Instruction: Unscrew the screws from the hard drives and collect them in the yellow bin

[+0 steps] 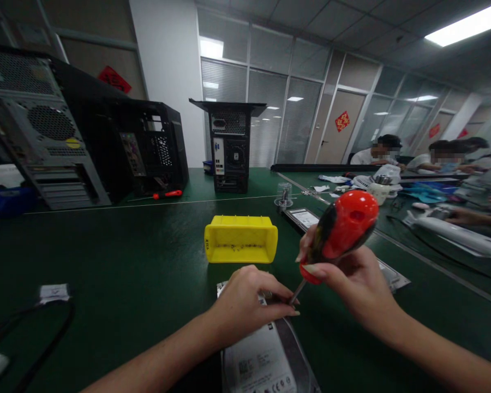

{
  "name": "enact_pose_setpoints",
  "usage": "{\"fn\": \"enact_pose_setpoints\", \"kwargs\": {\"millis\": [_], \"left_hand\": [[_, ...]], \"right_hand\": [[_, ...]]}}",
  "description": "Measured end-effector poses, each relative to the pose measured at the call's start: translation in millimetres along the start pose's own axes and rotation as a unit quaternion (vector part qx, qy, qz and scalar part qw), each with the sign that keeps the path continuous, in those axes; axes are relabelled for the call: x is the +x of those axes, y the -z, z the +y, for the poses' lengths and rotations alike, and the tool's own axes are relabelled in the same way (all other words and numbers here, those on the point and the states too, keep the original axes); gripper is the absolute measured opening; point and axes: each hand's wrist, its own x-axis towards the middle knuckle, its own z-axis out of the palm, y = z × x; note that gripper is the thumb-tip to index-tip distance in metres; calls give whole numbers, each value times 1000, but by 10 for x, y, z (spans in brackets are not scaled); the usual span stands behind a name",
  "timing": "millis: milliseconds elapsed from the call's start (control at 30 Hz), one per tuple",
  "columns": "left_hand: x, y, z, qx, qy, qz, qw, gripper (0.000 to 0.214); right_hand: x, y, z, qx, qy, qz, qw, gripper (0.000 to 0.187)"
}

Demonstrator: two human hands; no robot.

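A red-and-black screwdriver point(346, 226) is gripped by its handle in my right hand point(362, 275), with the shaft slanting down to the left. My left hand point(245, 297) is closed in a pinch around the lower end of that shaft. Whether a screw sits between those fingertips is hidden. Below the left hand lies a silver hard drive point(257, 357) with a printed label, partly covered by the hand. Just beyond it, a yellow bin point(241, 222) holds several small dark screws along its bottom.
Two more hard drives, one at the back point(305, 218) and one at the right point(393, 275), flank my right hand. A clear cup point(284, 194), computer cases point(231, 147) and another screwdriver point(167, 194) stand or lie farther back. A cable point(51, 341) runs at left. People sit at far right.
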Motion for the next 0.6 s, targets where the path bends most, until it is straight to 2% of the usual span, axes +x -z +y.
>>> {"fn": "enact_pose_setpoints", "kwargs": {"millis": [233, 467, 600], "left_hand": [[-3, 27, 46, 33, -15, -15, 999, 10], [1, 38, 55, 27, -11, -27, 999, 10], [8, 47, 71, 22, -6, -31, 999, 9]], "right_hand": [[1, 23, -14, -11, -14, -15, 1000, 19], [-13, 35, -27, 11, 3, -68, 998, 30], [-30, 84, -12, 67, 16, -86, 994, 18]]}}
